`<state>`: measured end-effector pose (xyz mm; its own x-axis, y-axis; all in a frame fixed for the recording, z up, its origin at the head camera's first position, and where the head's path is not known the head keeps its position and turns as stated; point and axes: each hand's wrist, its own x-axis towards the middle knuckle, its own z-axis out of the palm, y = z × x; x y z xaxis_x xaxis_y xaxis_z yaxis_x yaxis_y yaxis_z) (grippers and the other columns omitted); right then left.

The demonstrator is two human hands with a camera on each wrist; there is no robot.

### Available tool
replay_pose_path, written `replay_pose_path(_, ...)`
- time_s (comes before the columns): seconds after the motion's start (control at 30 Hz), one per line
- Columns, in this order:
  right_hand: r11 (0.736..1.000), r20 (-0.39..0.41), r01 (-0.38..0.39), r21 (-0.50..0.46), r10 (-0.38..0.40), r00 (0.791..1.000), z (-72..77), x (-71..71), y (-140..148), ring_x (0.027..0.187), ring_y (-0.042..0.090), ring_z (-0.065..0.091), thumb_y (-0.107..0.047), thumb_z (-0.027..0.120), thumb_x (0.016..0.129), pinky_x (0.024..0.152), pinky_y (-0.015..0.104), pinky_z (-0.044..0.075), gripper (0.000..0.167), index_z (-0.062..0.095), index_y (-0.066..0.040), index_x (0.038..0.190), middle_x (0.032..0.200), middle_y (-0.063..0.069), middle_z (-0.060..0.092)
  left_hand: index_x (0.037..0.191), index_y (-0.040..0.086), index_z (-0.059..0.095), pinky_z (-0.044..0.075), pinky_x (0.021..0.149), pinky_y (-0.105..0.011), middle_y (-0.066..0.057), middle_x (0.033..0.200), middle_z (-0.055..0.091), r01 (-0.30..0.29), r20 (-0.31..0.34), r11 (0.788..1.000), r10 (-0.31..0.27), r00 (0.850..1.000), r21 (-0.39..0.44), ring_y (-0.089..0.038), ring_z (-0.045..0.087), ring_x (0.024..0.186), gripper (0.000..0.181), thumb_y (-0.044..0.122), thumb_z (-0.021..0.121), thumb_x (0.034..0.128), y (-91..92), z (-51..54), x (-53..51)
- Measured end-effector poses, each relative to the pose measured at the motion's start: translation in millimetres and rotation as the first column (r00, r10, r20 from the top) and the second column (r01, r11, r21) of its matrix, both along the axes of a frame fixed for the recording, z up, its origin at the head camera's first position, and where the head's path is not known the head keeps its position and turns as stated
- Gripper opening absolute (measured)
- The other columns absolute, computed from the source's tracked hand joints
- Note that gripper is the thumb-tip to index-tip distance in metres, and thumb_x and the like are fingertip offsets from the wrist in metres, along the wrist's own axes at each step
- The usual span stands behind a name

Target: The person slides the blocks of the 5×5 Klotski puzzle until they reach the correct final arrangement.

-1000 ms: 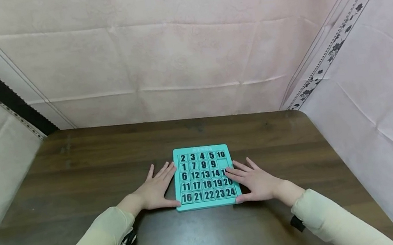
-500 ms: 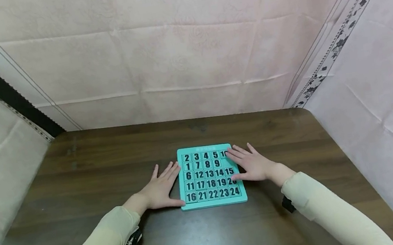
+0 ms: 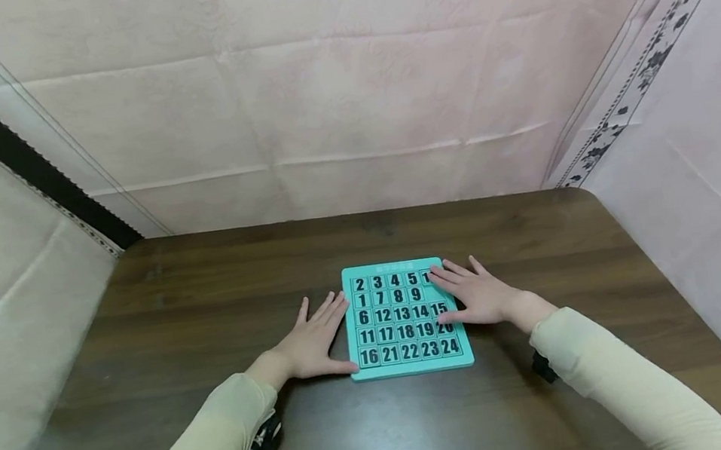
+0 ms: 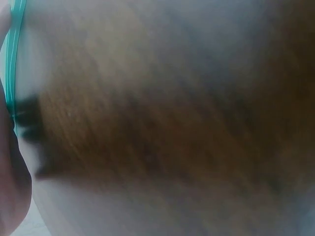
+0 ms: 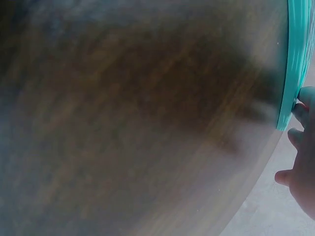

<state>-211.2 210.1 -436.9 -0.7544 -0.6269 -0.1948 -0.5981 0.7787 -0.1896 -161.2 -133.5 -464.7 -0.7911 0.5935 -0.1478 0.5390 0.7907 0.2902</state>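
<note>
Hands [image 3: 315, 346] flank the turquoise number board [image 3: 403, 318], touching it.

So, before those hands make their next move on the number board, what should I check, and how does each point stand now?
1. Board flat on the table: ok.
2. Left hand at the board's left edge: ok.
3. Blank slot in the grid: ok, just right of the 9 tile.
4. Top-right tile fully readable: not ok, the right hand partly covers it.
5. Right hand pressing firmly: cannot tell.
6. Numbers in counting order: not ok, the 2 tile stands first, with the 1 tile below.
</note>
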Motion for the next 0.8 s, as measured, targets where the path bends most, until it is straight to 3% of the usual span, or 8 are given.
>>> replay_pose_path(0.47,0.999,0.002,-0.023,-0.033,0.023,1.0,2.9,16.0,1.2,0.145,0.033,0.014,-0.063,0.053,0.083,0.11,0.064,0.003,0.087,0.027,-0.013,0.149,0.155,0.007,0.025,0.152,0.01,0.004,-0.005,0.112,-0.06,-0.005,0.159,0.0,-0.007,0.02,1.0,0.008,1.0,-0.022,-0.023,-0.001,0.147,0.109,0.073,0.052,0.0767,0.8,5.5,-0.5)
replay_pose_path(0.8,0.999,-0.002,-0.027,-0.036,0.027,1.0,-1.1,18.3,5.1,0.145,0.032,0.013,-0.066,0.051,0.082,0.111,0.063,0.002,0.088,0.025,-0.015,0.149,0.156,0.005,0.024,0.151,0.013,-0.003,-0.008,0.113,-0.058,0.0,0.159,-0.007,-0.012,0.03,0.997,0.014,0.999,-0.075,-0.02,-0.007,0.146,0.111,0.076,0.049,0.0761,2.4,1.1,-2.8)
